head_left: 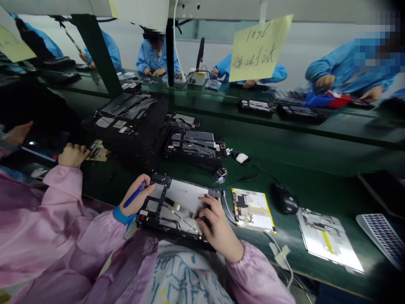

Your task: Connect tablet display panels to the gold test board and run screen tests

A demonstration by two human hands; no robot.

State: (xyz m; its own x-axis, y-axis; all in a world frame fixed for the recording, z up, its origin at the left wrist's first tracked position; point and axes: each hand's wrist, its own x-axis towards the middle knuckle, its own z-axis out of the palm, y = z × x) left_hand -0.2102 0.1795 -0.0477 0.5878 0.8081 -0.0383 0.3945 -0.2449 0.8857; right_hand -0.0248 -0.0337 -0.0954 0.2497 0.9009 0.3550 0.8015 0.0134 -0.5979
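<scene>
An opened tablet (190, 194), its inner parts and thin cables exposed, lies in front of me at the table's edge. My left hand (137, 197) is closed around a slim blue pen-like tool (134, 195), with its fingertips at the tablet's left end. On the tablet's right half rests my right hand (218, 226), fingers bent and apart, the tips touching the inside near a cable. Whether anything small is under those fingertips is hidden. Just right of the tablet is a yellow-edged flat panel (255, 211) with a circuit board on it.
Behind the tablet stand stacks of similar opened tablets (196, 143) and a taller stack (126, 109). To the right are a black mouse (284, 198), a silver panel (330, 242) and a keyboard (382, 236). A co-worker's hand (73, 155) is at left.
</scene>
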